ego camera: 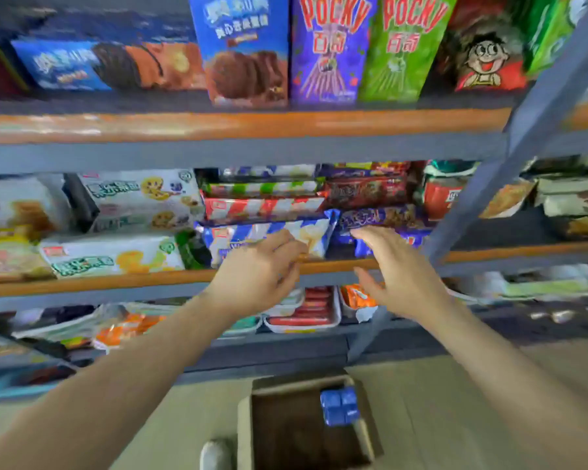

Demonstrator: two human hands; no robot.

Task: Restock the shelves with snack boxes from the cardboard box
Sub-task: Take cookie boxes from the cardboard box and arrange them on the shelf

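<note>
Cardboard box [245, 432] sits nearest, on the floor below both arms, its flaps open; the only stock visible inside is a small blue pack [340, 406] leaning at the right wall, and the rest of the interior looks dark and bare.

Above it both forearms reach up to the middle shelf [116, 281]. The left hand [257, 276] has its fingers curled at the front edge of a blue-and-white striped snack pack [269, 237], apparently pinching or nudging it, though blur keeps the contact from being certain. The right hand [396, 269] is spread, fingers straight and relaxed, fingertips at a dark blue pack [384, 220] just beside the striped one; it holds nothing.

Behind the hands more striped packs are stacked, red and green above the blue. Farther up, the top shelf carries upright boxes, among them a purple Pocky box [330, 49] and a green one beside it.

The step in hand seems to be settling a pack into the stack. Next would likely be letting go, then bending down to the box for the blue pack, which calls for a long reach downward.
</note>
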